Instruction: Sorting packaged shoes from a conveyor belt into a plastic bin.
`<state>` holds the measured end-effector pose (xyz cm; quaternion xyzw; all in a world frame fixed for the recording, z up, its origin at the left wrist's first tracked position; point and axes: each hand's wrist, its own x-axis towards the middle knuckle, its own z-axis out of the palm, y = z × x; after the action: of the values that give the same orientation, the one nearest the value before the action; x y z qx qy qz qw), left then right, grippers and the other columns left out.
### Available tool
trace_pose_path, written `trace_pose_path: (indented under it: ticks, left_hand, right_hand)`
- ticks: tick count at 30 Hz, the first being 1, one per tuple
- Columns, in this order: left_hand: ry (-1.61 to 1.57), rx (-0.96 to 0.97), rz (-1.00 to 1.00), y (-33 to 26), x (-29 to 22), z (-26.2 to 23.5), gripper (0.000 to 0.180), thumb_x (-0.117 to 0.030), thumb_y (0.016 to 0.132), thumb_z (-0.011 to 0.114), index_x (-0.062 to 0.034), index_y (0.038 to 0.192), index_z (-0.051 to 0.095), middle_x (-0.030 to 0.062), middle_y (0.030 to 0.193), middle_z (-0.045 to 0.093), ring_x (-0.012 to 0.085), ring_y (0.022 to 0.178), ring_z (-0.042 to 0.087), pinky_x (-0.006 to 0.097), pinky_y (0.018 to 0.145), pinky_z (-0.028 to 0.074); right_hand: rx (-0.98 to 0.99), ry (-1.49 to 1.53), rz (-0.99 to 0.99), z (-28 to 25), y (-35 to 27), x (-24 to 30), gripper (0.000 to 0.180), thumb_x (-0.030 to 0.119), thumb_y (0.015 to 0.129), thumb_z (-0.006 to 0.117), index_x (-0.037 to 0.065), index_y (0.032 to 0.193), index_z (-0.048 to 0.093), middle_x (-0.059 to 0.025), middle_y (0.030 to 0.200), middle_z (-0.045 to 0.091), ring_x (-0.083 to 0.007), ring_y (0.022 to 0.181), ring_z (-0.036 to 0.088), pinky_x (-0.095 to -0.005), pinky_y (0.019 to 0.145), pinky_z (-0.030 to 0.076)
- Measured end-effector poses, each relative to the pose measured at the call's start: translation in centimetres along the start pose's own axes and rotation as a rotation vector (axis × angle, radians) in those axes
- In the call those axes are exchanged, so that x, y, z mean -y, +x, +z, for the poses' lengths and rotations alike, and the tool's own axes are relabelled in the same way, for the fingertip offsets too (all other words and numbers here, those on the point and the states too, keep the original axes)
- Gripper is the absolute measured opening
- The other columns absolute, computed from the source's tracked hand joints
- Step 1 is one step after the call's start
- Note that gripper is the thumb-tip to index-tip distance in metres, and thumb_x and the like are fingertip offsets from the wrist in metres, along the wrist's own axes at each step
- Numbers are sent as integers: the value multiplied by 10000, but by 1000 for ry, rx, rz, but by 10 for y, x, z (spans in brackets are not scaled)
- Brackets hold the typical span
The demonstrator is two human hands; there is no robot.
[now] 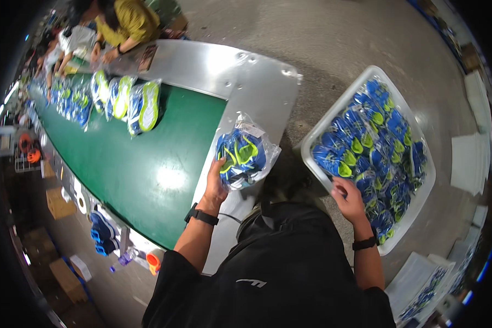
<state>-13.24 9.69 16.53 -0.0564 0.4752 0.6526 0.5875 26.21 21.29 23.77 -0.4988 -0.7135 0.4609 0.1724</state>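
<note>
Near the middle of the frame, the person's left hand (216, 183) holds a bagged pair of shoes (241, 156), blue with bright yellow-green trim, sealed in clear plastic. The fingers are closed around the lower left edge of the bag, and the bag sits over the metal end plate (213, 71) of a conveyor, just at its right side. The wrist of that arm wears a dark watch (201, 216).

To the right, the right hand (347, 197) reaches into a white plastic bin (341, 101) packed with many more bagged shoes (374, 136) of the same blue and yellow-green. The fingers rest on the bags at the bin's lower left edge; I cannot tell whether they have closed on one or are only touching. A dark band sits on that wrist as well.

Left of the held bag, the green belt (136, 164) of the conveyor runs toward the upper left of the frame. A row of bagged shoes on the belt (131, 101) stands on it, soles showing yellow-green, with more stretching away behind them.

At the upper left, another person in a yellow top (128, 22) leans over the far end of the line with hands near the belt.

Below the belt, at lower left, a few blue shoes (101, 232) sit on a low shelf, and cardboard boxes (65, 279) lie on the floor. At the lower right corner, a flat stack of bagged goods (421, 287) lies on the concrete floor (333, 38).
</note>
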Motion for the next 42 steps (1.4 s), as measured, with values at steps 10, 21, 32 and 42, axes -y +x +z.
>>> trace_pose_path:
  ticks: [10, 21, 32, 42]
  left_hand:
    - [-15, 268, -245, -46, 72, 156, 462, -224, 968, 522, -57, 1388, 423, 159, 1287, 581, 290, 1148, 615, 446, 975, 531]
    - [398, 274, -482, -62, 263, 277, 416, -261, 962, 596, -80, 1308, 453, 116, 1165, 590, 242, 991, 640, 386, 816, 554]
    - [738, 412, -366, -107, 300, 325, 434, -183, 993, 572, -35, 1388, 472, 94, 1117, 634, 199, 994, 622, 341, 858, 513]
    - [720, -45, -274, -120, 269, 262, 385, -227, 998, 548, -30, 1326, 509, 95, 1036, 610, 205, 906, 602, 365, 813, 516]
  right_hand:
    - [-228, -224, -568, -49, -20, 102, 547, 196, 669, 848, 115, 1175, 657, -96, 1237, 580, -338, 1206, 546, -462, 997, 444]
    - [-152, -630, -340, -151, -87, -46, 841, 285, 675, 822, 95, 1404, 447, -124, 1255, 558, -318, 1268, 475, -665, 1106, 235]
    - [-419, -563, -41, -353, -149, -189, 663, 244, 597, 751, 36, 1183, 520, -145, 1094, 553, -323, 1112, 529, -504, 1070, 279]
    - [-535, -769, 40, -427, -143, -324, 626, 134, 691, 740, 66, 1279, 533, -132, 1257, 542, -338, 1250, 486, -528, 1111, 300]
